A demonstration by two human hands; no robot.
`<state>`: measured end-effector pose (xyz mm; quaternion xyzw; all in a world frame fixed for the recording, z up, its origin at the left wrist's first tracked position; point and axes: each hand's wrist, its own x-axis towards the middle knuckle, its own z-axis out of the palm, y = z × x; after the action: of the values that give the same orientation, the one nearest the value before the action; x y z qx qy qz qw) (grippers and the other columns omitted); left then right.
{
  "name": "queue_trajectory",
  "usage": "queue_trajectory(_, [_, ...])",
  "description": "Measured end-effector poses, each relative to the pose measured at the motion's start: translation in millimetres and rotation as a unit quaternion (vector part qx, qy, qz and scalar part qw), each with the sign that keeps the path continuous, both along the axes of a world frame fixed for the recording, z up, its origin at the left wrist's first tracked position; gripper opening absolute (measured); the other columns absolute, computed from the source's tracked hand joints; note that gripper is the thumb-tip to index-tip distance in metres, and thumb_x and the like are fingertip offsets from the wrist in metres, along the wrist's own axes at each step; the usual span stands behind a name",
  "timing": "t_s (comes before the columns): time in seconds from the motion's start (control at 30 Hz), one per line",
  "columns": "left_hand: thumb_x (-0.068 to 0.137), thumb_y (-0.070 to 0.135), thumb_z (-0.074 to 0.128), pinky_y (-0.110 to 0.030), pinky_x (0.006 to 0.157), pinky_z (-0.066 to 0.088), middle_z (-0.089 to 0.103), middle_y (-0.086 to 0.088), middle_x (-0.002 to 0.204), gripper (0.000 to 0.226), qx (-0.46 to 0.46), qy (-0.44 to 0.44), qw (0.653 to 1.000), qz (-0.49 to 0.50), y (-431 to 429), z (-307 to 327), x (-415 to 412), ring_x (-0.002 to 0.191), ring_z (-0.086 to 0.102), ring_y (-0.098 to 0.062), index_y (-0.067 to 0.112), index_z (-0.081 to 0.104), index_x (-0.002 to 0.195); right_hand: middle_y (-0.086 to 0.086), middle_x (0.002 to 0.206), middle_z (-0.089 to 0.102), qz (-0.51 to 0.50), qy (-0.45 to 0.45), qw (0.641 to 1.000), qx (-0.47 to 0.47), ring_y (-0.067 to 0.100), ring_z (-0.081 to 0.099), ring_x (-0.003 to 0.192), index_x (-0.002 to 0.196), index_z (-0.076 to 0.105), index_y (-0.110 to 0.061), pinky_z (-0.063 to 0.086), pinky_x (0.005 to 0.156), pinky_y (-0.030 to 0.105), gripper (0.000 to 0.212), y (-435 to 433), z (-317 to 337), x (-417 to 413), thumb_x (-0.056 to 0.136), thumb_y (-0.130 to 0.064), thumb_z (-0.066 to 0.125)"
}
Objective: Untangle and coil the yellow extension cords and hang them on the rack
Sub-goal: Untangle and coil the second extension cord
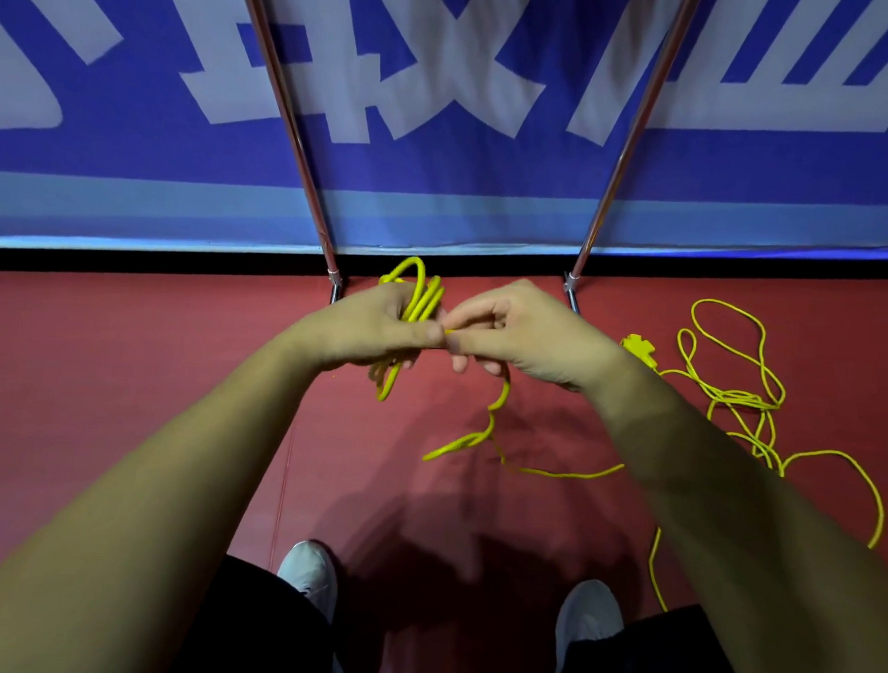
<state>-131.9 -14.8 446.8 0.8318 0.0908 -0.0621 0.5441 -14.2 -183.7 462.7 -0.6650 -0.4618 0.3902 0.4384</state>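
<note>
1 cord (pixel 422 300) in L hand (pixel 375 327), R hand (pixel 527 330)

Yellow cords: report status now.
Left hand grips coil. Right hand pinches trailing strand. Tangled cord lies on floor, right side.

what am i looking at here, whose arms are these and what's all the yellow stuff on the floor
No machine here: this is one picture from a camera worn on a person's head, looking down at their own arms. The left hand holds a small coil of yellow cord; the right hand pinches the strand leading out of it, which trails down to the red floor. More loose cord and a yellow plug lie to the right. The two metal poles ahead are likely the rack.
</note>
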Motion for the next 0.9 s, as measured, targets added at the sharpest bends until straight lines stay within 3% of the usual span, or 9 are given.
queue_trajectory(0.1, [0.076, 0.039, 0.078, -0.031, 0.055, 0.043, 0.057, -0.012, 0.060, 0.043, -0.005, 0.043, 0.999, -0.029, 4.2, -3.6, 0.7, 0.050, 0.055, -0.023, 0.005, 0.055, 0.089, 0.003, 0.060, 0.065, -0.063, -0.026, 0.998, 0.007, 0.009, 0.046, 0.044, 0.085, 0.073, -0.011, 0.036, 0.043, 0.019, 0.005, -1.0, 2.0, 8.2, 0.088, -0.010, 0.070])
queue_trajectory(0.2, [0.088, 0.034, 0.064, -0.028, 0.052, 0.040, 0.048, -0.006, 0.053, 0.027, -0.055, 0.048, 0.997, -0.039, 2.7, -3.9, 0.5, 0.044, 0.049, -0.021, 0.008, 0.056, 0.086, 0.003, 0.057, 0.061, -0.095, -0.050, 0.994, 0.025, 0.004, 0.047, 0.043, 0.081, 0.069, -0.003, 0.037, 0.044, 0.016, 0.011, -0.4, -1.3, 12.9, 0.085, -0.012, 0.074])
queue_trajectory(0.4, [0.091, 0.032, 0.053, -0.022, 0.045, 0.031, 0.029, 0.003, 0.044, 0.032, -0.246, 0.000, 0.967, 0.067, 3.6, 1.2, -0.2, 0.036, 0.031, -0.015, 0.003, 0.053, 0.077, 0.007, 0.058, 0.056, -0.098, -0.087, 0.991, -0.032, 0.014, 0.050, 0.054, 0.075, 0.063, -0.009, 0.040, 0.054, 0.026, 0.017, -7.9, -26.8, 43.3, 0.086, -0.016, 0.073])
queue_trajectory(0.57, [0.076, 0.051, 0.077, -0.022, 0.046, 0.030, 0.030, 0.011, 0.041, 0.044, -0.364, -0.023, 0.927, 0.085, 21.6, 2.3, -4.6, 0.033, 0.031, -0.009, 0.014, 0.054, 0.070, 0.008, 0.067, 0.066, -0.154, 0.008, 0.988, -0.016, 0.022, 0.067, 0.071, 0.078, 0.061, -0.013, 0.048, 0.072, 0.032, 0.015, -21.5, -48.9, 62.9, 0.091, -0.015, 0.067])
queue_trajectory(0.7, [0.069, 0.037, 0.082, -0.021, 0.043, 0.035, 0.032, 0.014, 0.034, 0.033, -0.441, -0.023, 0.896, 0.056, 12.6, 3.6, -4.3, 0.029, 0.034, -0.005, 0.016, 0.057, 0.062, 0.009, 0.068, 0.065, -0.219, 0.024, 0.975, 0.028, 0.021, 0.067, 0.069, 0.084, 0.064, -0.006, 0.045, 0.068, 0.031, 0.015, -11.8, -59.4, 58.4, 0.094, -0.017, 0.065])
queue_trajectory(0.8, [0.074, 0.026, 0.076, -0.021, 0.042, 0.039, 0.029, 0.013, 0.033, 0.022, -0.508, 0.007, 0.861, -0.016, 2.5, 5.0, -3.4, 0.030, 0.039, -0.004, 0.014, 0.060, 0.066, 0.009, 0.065, 0.062, -0.266, 0.020, 0.963, 0.029, 0.016, 0.060, 0.060, 0.080, 0.068, -0.005, 0.047, 0.062, 0.028, 0.027, -5.5, -72.2, 57.2, 0.094, -0.027, 0.064])
queue_trajectory(0.9, [0.075, 0.021, 0.073, -0.022, 0.046, 0.039, 0.038, 0.013, 0.037, 0.016, -0.545, -0.023, 0.838, -0.008, -6.9, 4.1, 0.0, 0.034, 0.041, -0.005, 0.010, 0.060, 0.074, 0.005, 0.060, 0.057, -0.284, 0.014, 0.959, 0.006, 0.013, 0.055, 0.050, 0.074, 0.069, -0.010, 0.045, 0.054, 0.020, 0.035, -5.0, -80.1, 58.1, 0.094, -0.038, 0.062])
